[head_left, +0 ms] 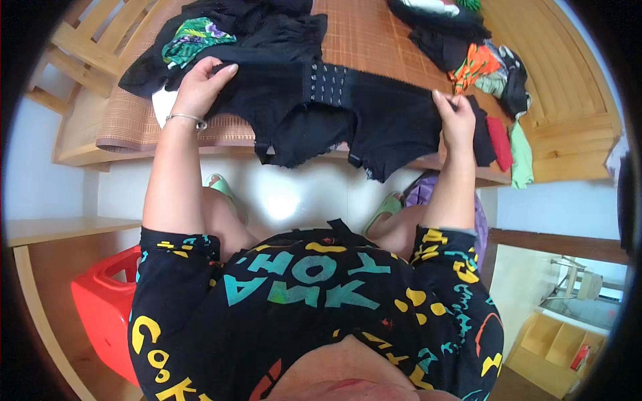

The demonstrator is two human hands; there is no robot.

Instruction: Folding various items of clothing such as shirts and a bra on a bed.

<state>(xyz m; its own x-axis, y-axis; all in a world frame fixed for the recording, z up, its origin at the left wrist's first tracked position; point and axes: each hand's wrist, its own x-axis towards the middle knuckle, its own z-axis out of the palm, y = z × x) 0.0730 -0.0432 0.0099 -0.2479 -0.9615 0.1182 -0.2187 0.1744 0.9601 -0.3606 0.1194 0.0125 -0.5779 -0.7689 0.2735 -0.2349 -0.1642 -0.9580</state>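
A black shapewear garment [394, 110] hangs stretched sideways between my two hands, in front of the bed's near edge. Rows of metal hooks [329, 81] run down its middle, and its lower edge is scalloped. My left hand [202, 90] pinches the upper left corner, thumb laid along the top edge. At the upper right corner, my right hand [457, 120] grips the fabric between thumb and fingers. Behind my left hand lie dark clothes [267, 33] with a green patterned cloth [195, 41] on top. A white piece [162, 105] shows beside my left wrist.
A woven mat [361, 40] covers the wooden bed. Several clothes lie along its right side, including an orange patterned cloth [476, 65], a red one [498, 142] and a light green one [521, 157]. A red plastic stool [107, 307] stands at the lower left, near a wooden shelf [67, 229].
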